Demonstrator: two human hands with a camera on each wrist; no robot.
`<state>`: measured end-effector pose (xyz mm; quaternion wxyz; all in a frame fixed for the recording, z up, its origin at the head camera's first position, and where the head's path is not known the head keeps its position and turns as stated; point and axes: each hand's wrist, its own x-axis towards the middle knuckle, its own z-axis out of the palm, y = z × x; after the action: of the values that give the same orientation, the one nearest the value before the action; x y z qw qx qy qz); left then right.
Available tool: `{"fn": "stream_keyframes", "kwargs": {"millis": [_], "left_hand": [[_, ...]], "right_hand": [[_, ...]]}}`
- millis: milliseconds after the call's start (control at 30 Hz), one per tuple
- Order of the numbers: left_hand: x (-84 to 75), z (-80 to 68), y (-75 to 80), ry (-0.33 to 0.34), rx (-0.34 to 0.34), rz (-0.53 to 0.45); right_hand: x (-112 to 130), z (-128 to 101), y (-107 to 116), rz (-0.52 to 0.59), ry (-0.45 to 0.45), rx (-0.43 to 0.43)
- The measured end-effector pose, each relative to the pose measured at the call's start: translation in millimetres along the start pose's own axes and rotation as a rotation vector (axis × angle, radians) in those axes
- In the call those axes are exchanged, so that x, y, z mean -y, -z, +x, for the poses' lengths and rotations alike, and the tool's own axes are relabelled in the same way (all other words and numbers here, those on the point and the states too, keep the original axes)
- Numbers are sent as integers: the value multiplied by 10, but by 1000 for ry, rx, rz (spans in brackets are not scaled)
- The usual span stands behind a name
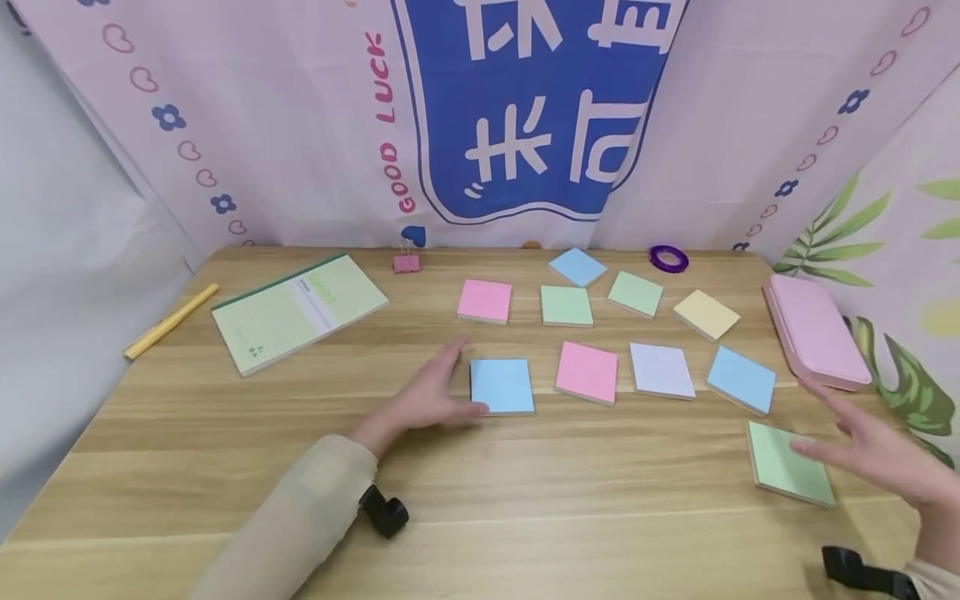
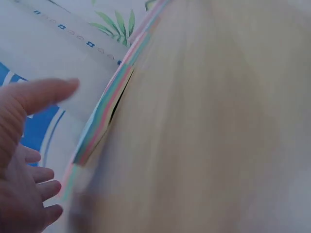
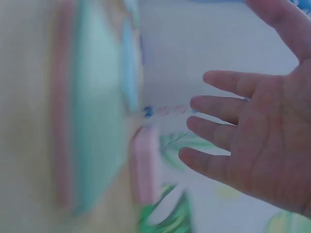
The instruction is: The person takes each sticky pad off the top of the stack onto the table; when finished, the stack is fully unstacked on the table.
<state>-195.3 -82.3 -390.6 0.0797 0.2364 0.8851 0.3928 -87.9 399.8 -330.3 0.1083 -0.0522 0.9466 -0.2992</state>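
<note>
Resting by left hand: the square blue sticky-note pad lies flat on the wooden desk, in the near row of pads.
Left hand: fingers straight and relaxed, thumb at the pad's left edge, gripping nothing.
Right hand: fingers spread, hovering beside the square green sticky-note pad near the desk's right edge.
Surroundings: pink flat case right, green lined notebook left, seemingly laid out for sorting.

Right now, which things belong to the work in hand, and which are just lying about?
In hand: left hand beside the blue pad; right hand over the green pad; other coloured pads.

Lying about: notebook, yellow pen, pink clip, purple tape, pink case.
</note>
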Motion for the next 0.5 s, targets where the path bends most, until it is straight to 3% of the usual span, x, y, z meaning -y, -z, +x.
{"fn": "stream_keyframes", "kwargs": {"millis": [133, 300, 400, 500], "left_hand": [[-73, -6, 342, 45, -29, 29], [-296, 13, 873, 162, -148, 170], [-434, 43, 1106, 195, -222, 283], [-549, 70, 1228, 218, -272, 356]], "right_hand": [[449, 178, 218, -10, 112, -116], [1024, 451, 358, 32, 308, -169], [1371, 621, 377, -16, 335, -190], [1663, 786, 334, -98, 298, -217]]}}
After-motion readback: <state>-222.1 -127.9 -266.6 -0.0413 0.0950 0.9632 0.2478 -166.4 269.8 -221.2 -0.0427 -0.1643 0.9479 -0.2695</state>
